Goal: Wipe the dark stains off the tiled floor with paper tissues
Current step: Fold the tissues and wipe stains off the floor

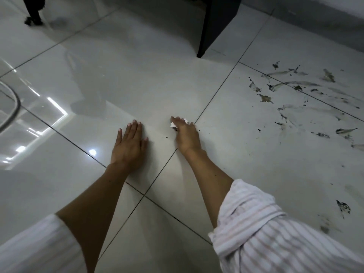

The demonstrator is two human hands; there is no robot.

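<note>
1. The fingers (178, 120) of the right hand (186, 134) lie stretched over a crumpled paper tissue (173, 124) and press it on the tiled floor (137, 79). The left hand (129, 142) rests flat with straight fingers and holds nothing.
2. The tissue probably is light, soft and easy to tear when wet; it is better pressed under the fingertips than pinched.
3. It is white and bunched, with a dark mark at the edge near the thumb.
4. The dark stains (303, 99) lie well apart, beyond the little-finger side.

Tissue (174, 125) mostly hidden under right hand (186, 134) (edges show).
</note>
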